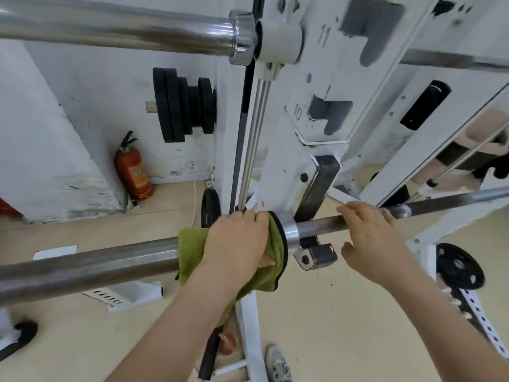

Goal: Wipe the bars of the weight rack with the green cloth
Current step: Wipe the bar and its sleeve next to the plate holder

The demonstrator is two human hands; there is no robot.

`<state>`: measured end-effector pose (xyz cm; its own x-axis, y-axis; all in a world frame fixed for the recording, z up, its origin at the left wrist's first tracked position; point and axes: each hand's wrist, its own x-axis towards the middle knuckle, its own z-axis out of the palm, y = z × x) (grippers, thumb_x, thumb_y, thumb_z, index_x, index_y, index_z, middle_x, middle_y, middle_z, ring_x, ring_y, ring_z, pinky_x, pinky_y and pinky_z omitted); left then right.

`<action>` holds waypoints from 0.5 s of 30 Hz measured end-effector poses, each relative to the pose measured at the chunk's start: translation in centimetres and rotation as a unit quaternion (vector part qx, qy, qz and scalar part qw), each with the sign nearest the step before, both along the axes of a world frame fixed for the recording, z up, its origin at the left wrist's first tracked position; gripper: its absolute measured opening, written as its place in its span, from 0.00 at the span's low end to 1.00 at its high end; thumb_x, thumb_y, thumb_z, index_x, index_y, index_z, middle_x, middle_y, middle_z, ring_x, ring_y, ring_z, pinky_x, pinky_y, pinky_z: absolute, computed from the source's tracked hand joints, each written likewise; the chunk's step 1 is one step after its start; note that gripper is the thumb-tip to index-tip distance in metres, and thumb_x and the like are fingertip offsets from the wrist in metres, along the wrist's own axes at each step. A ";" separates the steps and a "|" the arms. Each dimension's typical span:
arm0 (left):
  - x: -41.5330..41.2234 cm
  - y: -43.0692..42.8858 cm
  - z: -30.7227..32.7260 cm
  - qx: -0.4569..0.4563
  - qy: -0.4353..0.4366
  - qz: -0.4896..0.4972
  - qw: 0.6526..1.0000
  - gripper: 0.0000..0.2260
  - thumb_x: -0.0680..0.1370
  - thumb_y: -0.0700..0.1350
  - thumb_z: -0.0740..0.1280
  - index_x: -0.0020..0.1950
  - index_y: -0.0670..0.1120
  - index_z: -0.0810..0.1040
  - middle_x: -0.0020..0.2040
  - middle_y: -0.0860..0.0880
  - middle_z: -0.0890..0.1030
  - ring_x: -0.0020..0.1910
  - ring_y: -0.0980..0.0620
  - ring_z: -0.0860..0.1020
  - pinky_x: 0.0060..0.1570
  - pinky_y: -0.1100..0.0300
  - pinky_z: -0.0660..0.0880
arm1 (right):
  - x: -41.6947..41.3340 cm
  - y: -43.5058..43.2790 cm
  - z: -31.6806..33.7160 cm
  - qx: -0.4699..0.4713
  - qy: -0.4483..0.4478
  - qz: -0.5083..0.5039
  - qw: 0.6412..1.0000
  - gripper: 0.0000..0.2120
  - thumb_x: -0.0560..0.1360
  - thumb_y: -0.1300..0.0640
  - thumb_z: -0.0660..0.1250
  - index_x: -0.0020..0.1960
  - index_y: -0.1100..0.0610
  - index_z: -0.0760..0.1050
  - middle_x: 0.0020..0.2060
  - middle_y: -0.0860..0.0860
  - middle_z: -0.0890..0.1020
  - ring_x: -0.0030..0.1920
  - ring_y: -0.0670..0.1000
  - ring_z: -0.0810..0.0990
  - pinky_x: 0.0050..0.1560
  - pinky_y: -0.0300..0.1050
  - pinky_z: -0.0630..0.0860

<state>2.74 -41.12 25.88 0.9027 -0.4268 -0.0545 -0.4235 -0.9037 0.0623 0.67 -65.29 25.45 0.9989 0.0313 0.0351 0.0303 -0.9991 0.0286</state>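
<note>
Left hand (237,244) clasps the green cloth (190,244) round the bar (82,268), against its collar (290,230); bare bar runs toward eight o'clock. Right hand (377,235), at three o'clock, seems hooked over it.

**Olive Cloth Set Against White Paint and Grey Steel**

The green cloth (190,249) is seen in an olive shade, edged with a thin black trim. The lower bar (82,267) is finished in dull grey steel, and its collar (290,232) in brighter silver. The upper bar (110,28) is plated in mirror-bright chrome. The weight rack (278,166) is painted white, chipped to dark metal in places, and marked with grey numerals 10 and 11. The stacked weight plates (181,106) are black. The fire extinguisher (133,169) is red, with an orange-yellow label. The floor (330,312) is coloured pale beige, and the wall (55,133) is white, streaked with grey scuffs. A white strip (479,307) is patterned with rows of dark holes.
</note>
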 end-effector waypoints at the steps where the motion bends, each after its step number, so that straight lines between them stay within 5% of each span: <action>1: 0.6 0.2 0.4 -0.007 0.041 -0.010 0.999 0.28 0.72 0.66 0.66 0.63 0.49 0.67 0.55 0.51 0.76 0.54 0.49 0.75 0.53 0.54 0.73 | 1.2 -1.0 0.2 -0.045 0.058 0.035 0.997 0.26 0.68 0.57 0.68 0.66 0.52 0.70 0.62 0.48 0.74 0.63 0.52 0.71 0.62 0.49 0.65; 4: 2.4 1.5 1.2 -0.073 0.206 -0.010 0.976 0.25 0.71 0.69 0.62 0.57 0.53 0.71 0.48 0.56 0.77 0.47 0.53 0.76 0.50 0.54 0.75 | 4.3 -1.3 1.3 -0.091 0.125 0.091 0.984 0.11 0.70 0.47 0.65 0.51 0.47 0.72 0.46 0.45 0.77 0.49 0.50 0.77 0.47 0.45 0.72; 6: 3.1 1.9 1.3 -0.116 0.233 -0.004 0.966 0.22 0.74 0.69 0.55 0.49 0.52 0.74 0.44 0.53 0.79 0.44 0.53 0.77 0.48 0.54 0.75 | 5.4 -0.2 1.2 -0.100 0.123 0.123 0.980 0.09 0.71 0.44 0.63 0.44 0.49 0.74 0.40 0.47 0.79 0.44 0.52 0.79 0.37 0.44 0.71; 11: 1.6 0.0 0.8 -0.163 0.043 0.127 0.977 0.23 0.77 0.65 0.49 0.32 0.50 0.65 0.29 0.52 0.72 0.29 0.54 0.72 0.29 0.59 0.64 | 5.9 -0.1 0.1 -0.113 0.081 0.152 0.979 0.10 0.72 0.45 0.60 0.39 0.51 0.74 0.34 0.48 0.76 0.35 0.54 0.74 0.31 0.43 0.63; 15: -0.6 -2.3 -0.2 -0.178 -0.083 0.241 0.951 0.24 0.74 0.67 0.46 0.31 0.51 0.64 0.27 0.53 0.71 0.29 0.49 0.71 0.30 0.55 0.66 | 6.4 -0.6 -0.4 -0.097 0.070 0.182 0.976 0.11 0.72 0.47 0.60 0.35 0.52 0.68 0.28 0.47 0.66 0.33 0.54 0.71 0.30 0.42 0.62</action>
